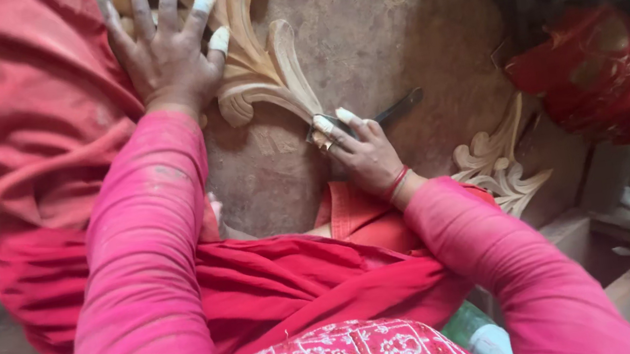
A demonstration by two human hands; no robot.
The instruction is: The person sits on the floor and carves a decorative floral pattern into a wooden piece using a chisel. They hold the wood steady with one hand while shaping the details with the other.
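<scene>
- Carved wooden scroll (259, 62): pale, leaf-curled, dusty, lying on brown board (392, 21).
- Left hand (169, 54) pressed flat on it, fingers spread.
- Right hand (365, 154) fingers clamped around dark chisel (395, 108).

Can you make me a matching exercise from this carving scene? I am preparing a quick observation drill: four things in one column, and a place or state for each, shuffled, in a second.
Things:
1. left hand
2. right hand
3. carved scroll
4. second carving

Places or states:
A. lies at the right, untouched by either hand
B. spread flat, fingers on the pale carved wood
C. grips a dark flat tool at the scroll's edge
D. pale curled wood between the two hands

Pairs: 1-B, 2-C, 3-D, 4-A
</scene>
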